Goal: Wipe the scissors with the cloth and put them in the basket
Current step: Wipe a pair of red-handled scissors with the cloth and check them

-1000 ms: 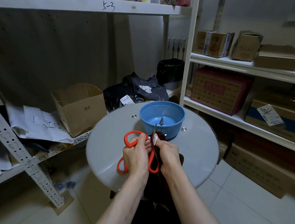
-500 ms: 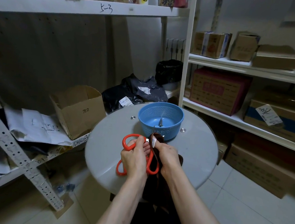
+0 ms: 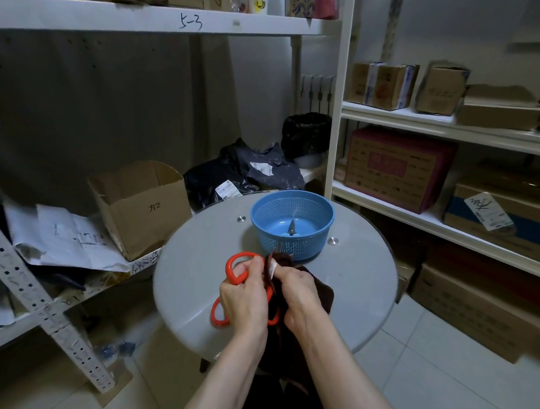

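Above the round grey table point(image 3: 360, 282), my left hand point(image 3: 244, 299) grips the orange handles of the scissors point(image 3: 233, 269). My right hand point(image 3: 295, 291) holds a dark brown cloth point(image 3: 320, 294) wrapped round the blades, which are hidden except for a small pale bit near my thumb. Part of the cloth hangs down between my forearms. A blue plastic basket point(image 3: 292, 220) stands on the far side of the table, just beyond my hands, with a small grey cone in its middle.
Metal shelves with cardboard boxes point(image 3: 397, 168) run along the right. On the left, a lower shelf carries an open carton point(image 3: 142, 203), papers and dark bags point(image 3: 241, 174). A tiled floor shows at the lower right.
The cloth has slid up over the blades, and the bare blade tip seen earlier is now covered. Both hands stay in place before the basket.
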